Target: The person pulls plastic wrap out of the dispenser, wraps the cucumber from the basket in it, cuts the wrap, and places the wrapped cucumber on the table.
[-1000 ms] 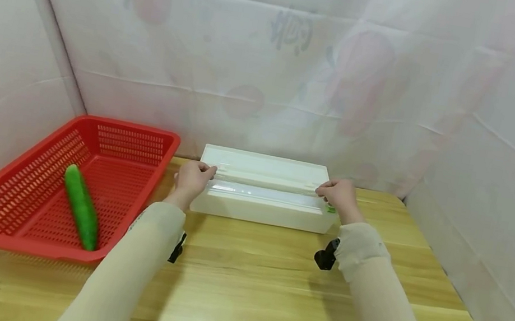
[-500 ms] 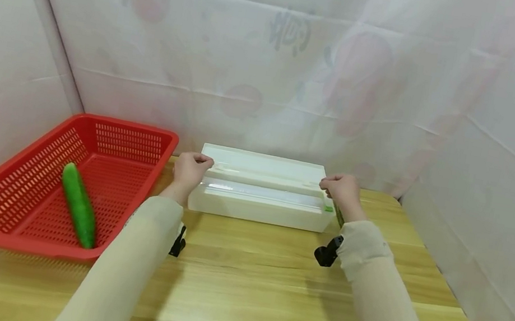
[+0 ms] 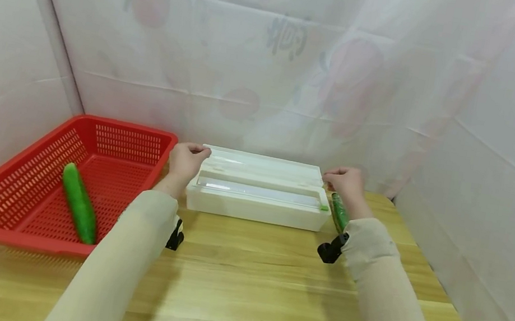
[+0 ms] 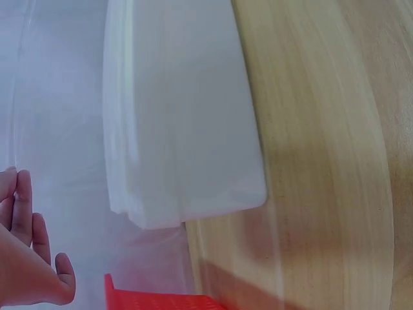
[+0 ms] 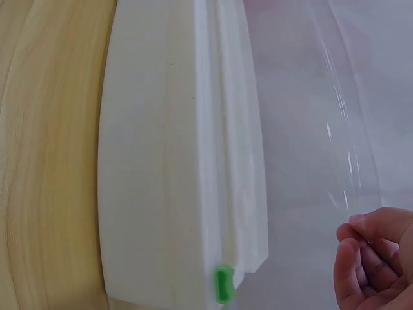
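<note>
A white cling film dispenser (image 3: 254, 211) lies lengthwise at the back of the table, its lid (image 3: 262, 164) tipped back. Inside rests the film roll (image 3: 259, 192), and a green slider (image 3: 324, 208) sits at the right end. Clear cling film (image 5: 342, 116) stretches from my right hand's fingertips in the right wrist view. My left hand (image 3: 183, 164) pinches the film's left corner between thumb and fingers, by the lid's left end. On the other side, my right hand (image 3: 347, 187) pinches the right corner. Both hands are raised above the box.
A red perforated basket (image 3: 19, 240) with one cucumber (image 3: 78, 203) in it stands on the left. Another cucumber (image 3: 339, 211), shiny as if wrapped, lies right of the dispenser, partly behind my right forearm. A white printed curtain (image 3: 270, 83) hangs behind the table (image 3: 235, 293).
Both hands have moved up and back, the left also slightly outward, taking the film's edge from over the roll toward the lid. The cucumber at the right has come into view.
</note>
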### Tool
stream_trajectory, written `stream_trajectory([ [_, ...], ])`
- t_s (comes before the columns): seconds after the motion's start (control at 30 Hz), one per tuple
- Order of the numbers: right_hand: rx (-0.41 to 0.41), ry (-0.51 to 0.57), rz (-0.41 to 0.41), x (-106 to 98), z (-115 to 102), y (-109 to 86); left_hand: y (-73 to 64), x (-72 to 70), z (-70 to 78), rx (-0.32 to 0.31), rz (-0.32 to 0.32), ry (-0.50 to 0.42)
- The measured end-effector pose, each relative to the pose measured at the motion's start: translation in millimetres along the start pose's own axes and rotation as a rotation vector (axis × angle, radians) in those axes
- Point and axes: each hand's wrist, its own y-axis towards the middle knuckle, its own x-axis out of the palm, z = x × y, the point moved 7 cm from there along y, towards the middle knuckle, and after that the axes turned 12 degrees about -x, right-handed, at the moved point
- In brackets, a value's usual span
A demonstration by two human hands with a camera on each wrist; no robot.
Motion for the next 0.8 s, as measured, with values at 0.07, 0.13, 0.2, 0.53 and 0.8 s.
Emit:
stream_trajectory([
  [0.07,0.013,0.006,0.013,-2.7,-1.4,2.0,0.0,-1.2,4.4,0.016,0.012,-0.008],
  [0.13,0.022,0.007,0.018,-5.3,-3.3,3.2,-0.1,-2.5,8.5,0.028,0.023,-0.012],
  [0.2,0.026,0.002,0.014,-7.7,-5.4,4.1,-0.4,-3.9,12.5,0.044,0.030,-0.024],
  [0.53,0.011,0.026,0.046,-22.8,-14.8,6.1,-2.6,-8.0,25.8,0.060,0.042,-0.108],
  [0.8,-0.001,0.059,0.055,-31.2,-25.4,5.5,-6.8,-13.2,32.9,0.047,0.038,-0.194],
])
